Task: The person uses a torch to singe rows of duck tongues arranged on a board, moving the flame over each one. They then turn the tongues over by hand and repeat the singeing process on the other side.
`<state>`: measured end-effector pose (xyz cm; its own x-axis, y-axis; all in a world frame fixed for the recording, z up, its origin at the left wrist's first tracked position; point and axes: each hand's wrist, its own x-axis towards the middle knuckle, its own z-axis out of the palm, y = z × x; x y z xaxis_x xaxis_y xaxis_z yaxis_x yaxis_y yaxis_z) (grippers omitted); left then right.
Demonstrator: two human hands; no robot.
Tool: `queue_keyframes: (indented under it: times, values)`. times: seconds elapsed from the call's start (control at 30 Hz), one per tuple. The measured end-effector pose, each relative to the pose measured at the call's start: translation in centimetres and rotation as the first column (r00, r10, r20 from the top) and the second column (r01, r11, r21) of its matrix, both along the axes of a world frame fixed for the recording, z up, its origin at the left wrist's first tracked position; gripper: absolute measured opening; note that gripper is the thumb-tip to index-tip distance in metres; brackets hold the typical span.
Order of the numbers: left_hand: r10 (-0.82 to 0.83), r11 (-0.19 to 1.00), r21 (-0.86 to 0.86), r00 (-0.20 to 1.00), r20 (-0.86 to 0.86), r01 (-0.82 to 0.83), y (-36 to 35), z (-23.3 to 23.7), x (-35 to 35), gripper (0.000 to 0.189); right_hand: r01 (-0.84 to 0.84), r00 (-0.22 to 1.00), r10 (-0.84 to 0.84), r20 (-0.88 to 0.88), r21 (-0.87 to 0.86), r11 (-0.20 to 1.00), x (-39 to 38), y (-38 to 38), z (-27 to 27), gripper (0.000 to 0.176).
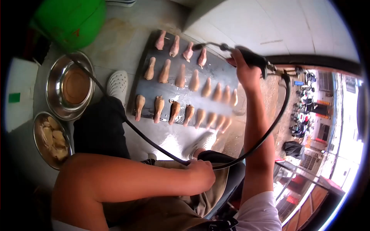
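My right hand (246, 71) is closed around the handle of a gas blowtorch (252, 59). The torch's thin neck reaches left, with its nozzle by the top row of chicken drumsticks (188, 52). These drumsticks lie in three rows on a dark flat board (154, 90). Top-row ones look pink and raw; several in the bottom row are browner, with dark spots. Haze blurs those at the right end. Low in front of my body, my left hand (201, 177) grips the black hose (154, 144), which loops up to the torch.
At the left stand a steel basin (52, 82) and a steel bowl (38, 142) holding pale pieces. A green bucket (73, 23) is at the upper left. My shoes (117, 85) are close to the board. A white wall (266, 27) rises behind; a street with parked scooters (302, 107) opens at right.
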<state>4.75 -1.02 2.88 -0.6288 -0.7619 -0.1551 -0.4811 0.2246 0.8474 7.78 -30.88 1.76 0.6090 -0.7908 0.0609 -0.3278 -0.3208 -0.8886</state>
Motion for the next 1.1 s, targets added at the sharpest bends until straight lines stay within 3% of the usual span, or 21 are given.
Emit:
queue_keyframes:
  times: [0.07, 0.13, 0.17, 0.23, 0.3, 0.33, 0.4, 0.43, 0.47, 0.53, 0.57, 0.67, 0.73, 0.77, 0.87, 0.97, 1.07, 1.1]
  values:
    - [0.246, 0.962, -0.106, 0.967, -0.070, -0.252, 0.5, -0.1, -0.4, 0.018, -0.228, 0.969, 0.217, -0.115, -0.094, 0.969, 7.5, 1.4, 1.7, 0.028]
    - [0.401, 0.907, -0.066, 0.900, -0.171, -0.416, -0.3, 1.2, 0.6, 0.018, -0.438, 0.888, 0.392, -0.239, -0.185, 0.879, 14.0, 2.2, 2.4, 0.027]
    - [0.491, 0.859, -0.032, 0.839, -0.233, -0.511, -0.7, 1.6, 0.3, 0.018, -0.601, 0.792, 0.505, -0.343, -0.297, 0.742, 16.8, 1.6, 2.2, 0.025]
    - [0.616, 0.762, 0.025, 0.713, -0.336, -0.647, -1.7, 2.7, 0.9, 0.018, -0.759, 0.650, 0.549, -0.525, -0.420, 0.498, 22.0, 2.0, 1.6, 0.023]
    - [0.678, 0.686, 0.039, 0.620, -0.395, -0.726, -2.6, 3.9, 2.2, 0.018, -0.897, 0.442, 0.589, -0.677, -0.338, 0.285, 26.7, 2.6, 1.4, 0.020]
    - [0.738, 0.588, 0.080, 0.493, -0.460, -0.805, -2.8, 4.5, 2.7, 0.015, -0.888, 0.431, 0.591, -0.682, -0.205, 0.412, 27.9, 3.0, 1.3, 0.021]
    - [0.721, 0.625, 0.160, 0.488, -0.492, -0.764, -3.3, 5.6, 4.9, 0.015, -0.773, 0.414, 0.585, -0.697, 0.069, 0.630, 30.9, 6.6, 2.5, 0.030]
    - [0.717, 0.630, 0.163, 0.487, -0.499, -0.759, -3.3, 6.1, 5.9, 0.014, -0.838, 0.392, 0.656, -0.644, -0.545, -0.035, 31.9, 3.2, -1.9, 0.027]
    - [0.713, 0.634, 0.166, 0.487, -0.504, -0.756, -3.2, 6.4, 6.7, 0.014, -0.904, 0.406, 0.596, -0.693, -0.399, 0.152, 32.4, 4.9, -1.1, 0.028]
    - [0.712, 0.628, 0.161, 0.479, -0.513, -0.762, -3.3, 6.8, 7.6, 0.013, -0.848, 0.377, 0.475, -0.795, -0.090, 0.522, 33.1, 9.8, 1.4, 0.029]
    - [0.715, 0.618, 0.151, 0.473, -0.515, -0.771, -3.4, 6.9, 7.9, 0.013, -0.816, 0.400, 0.528, -0.749, -0.029, 0.578, 33.2, 10.0, 0.6, 0.032]
    - [0.732, 0.598, 0.170, 0.449, -0.512, -0.783, -3.5, 6.8, 7.9, 0.014, -0.860, 0.261, 0.528, -0.808, 0.053, 0.507, 33.4, 9.4, -0.2, 0.026]
    - [0.744, 0.604, 0.180, 0.468, -0.477, -0.777, -3.8, 6.8, 7.8, 0.014, -0.988, 0.140, 0.348, -0.927, -0.111, 0.103, 33.0, 6.5, -2.3, 0.016]
    - [0.735, 0.609, 0.170, 0.470, -0.488, -0.775, -3.9, 6.9, 7.9, 0.014, -0.981, 0.113, 0.233, -0.966, -0.146, -0.128, 32.8, 6.1, -2.8, 0.024]
    - [0.726, 0.605, 0.156, 0.462, -0.509, -0.781, -4.1, 7.0, 7.8, 0.015, -0.988, 0.131, 0.161, -0.978, -0.143, -0.065, 32.4, 5.2, -3.4, 0.025]
    - [0.731, 0.597, 0.161, 0.450, -0.513, -0.786, -4.2, 7.1, 7.3, 0.015, -0.980, 0.167, 0.181, -0.969, -0.143, 0.135, 32.5, 6.1, -3.0, 0.028]
    - [0.722, 0.610, 0.148, 0.470, -0.508, -0.778, -4.3, 7.1, 7.3, 0.016, -0.949, 0.090, 0.195, -0.977, -0.024, 0.315, 32.7, 7.7, -2.2, 0.031]
    - [0.723, 0.607, 0.145, 0.468, -0.507, -0.781, -4.3, 7.1, 7.3, 0.017, -0.972, 0.089, 0.201, -0.976, -0.041, 0.230, 32.6, 7.3, -2.5, 0.030]
